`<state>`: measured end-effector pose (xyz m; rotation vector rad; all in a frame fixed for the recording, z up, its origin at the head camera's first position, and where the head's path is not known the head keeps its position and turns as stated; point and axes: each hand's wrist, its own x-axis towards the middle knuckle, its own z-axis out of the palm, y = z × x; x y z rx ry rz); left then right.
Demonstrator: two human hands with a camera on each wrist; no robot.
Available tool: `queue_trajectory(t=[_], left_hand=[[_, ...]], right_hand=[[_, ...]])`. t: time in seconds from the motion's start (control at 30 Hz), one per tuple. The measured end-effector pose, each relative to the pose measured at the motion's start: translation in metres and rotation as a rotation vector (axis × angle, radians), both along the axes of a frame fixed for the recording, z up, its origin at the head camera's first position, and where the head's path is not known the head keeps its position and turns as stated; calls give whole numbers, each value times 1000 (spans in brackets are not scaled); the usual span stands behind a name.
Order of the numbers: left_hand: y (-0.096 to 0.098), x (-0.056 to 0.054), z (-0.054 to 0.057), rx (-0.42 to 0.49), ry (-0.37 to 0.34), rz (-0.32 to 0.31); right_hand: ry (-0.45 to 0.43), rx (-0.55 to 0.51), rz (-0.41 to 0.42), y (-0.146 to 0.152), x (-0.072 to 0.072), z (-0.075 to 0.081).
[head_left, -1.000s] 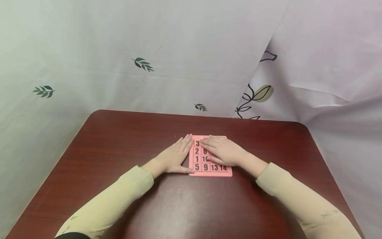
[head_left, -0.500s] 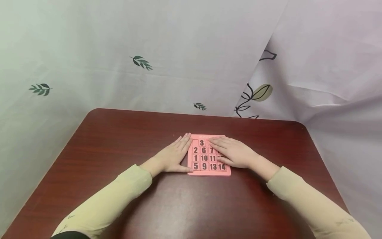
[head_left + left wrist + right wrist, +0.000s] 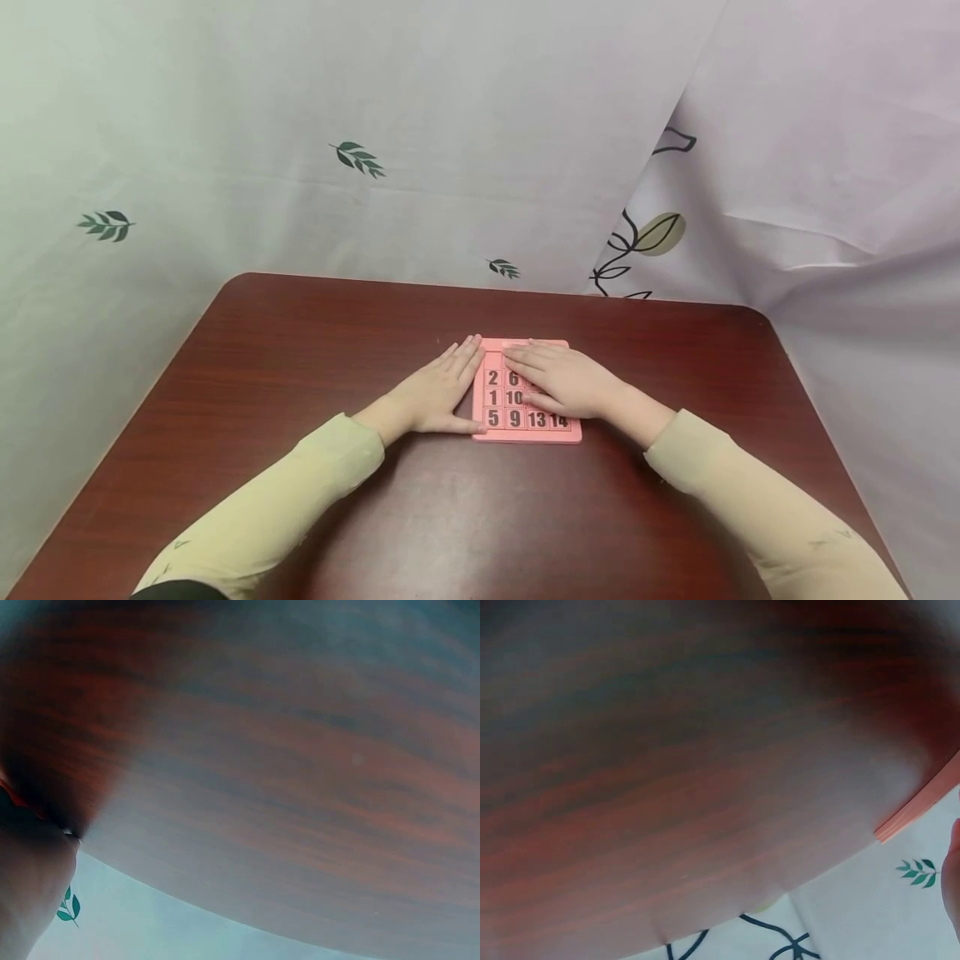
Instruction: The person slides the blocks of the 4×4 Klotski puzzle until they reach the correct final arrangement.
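A pink sliding number puzzle (image 3: 525,436) lies flat on the table, its black numbers facing up. My left hand (image 3: 437,394) rests along its left side, fingers straight, thumb stretched to the near left corner. Over the upper right of the puzzle lies my right hand (image 3: 566,381), fingers extended across the tiles and hiding several of them. The top left cell shows no number; 2, 1 and 5 run down below it. In the right wrist view the puzzle's edge (image 3: 922,801) appears beside part of that hand (image 3: 951,885). The left wrist view catches only a sliver of my left hand (image 3: 37,892).
The dark red wooden table (image 3: 300,358) has rounded far corners. Behind it hangs a pale curtain (image 3: 450,100) with leaf prints, also along both sides. Light sleeves (image 3: 277,500) cover both forearms.
The number 3 tile has moved right from the top left cell and is now out of sight under my right fingers. My right hand shifted right, then back left. My left hand stayed put.
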<state>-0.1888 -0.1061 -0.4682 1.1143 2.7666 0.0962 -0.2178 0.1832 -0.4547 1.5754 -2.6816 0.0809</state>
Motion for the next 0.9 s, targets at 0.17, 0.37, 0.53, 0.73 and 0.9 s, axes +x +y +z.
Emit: queue_trajectory(t=[0.17,0.37,0.53,0.73,0.9], left_hand=[[0,0,0,0,0,11],[-1,0,-1,2,-3,9],[-1,0,-1,6,4,-2],[-1,0,0,3,2,-2],[0,1,1,6,-5,-2]], right_hand=[[-29,-3,-40,7,2,0],[-40,-14,-10,4,9,1],[-20,-19,86,-7,19,0],[-29,-5,70,-13,12,-2],[-33,10,24,-17,1,0]])
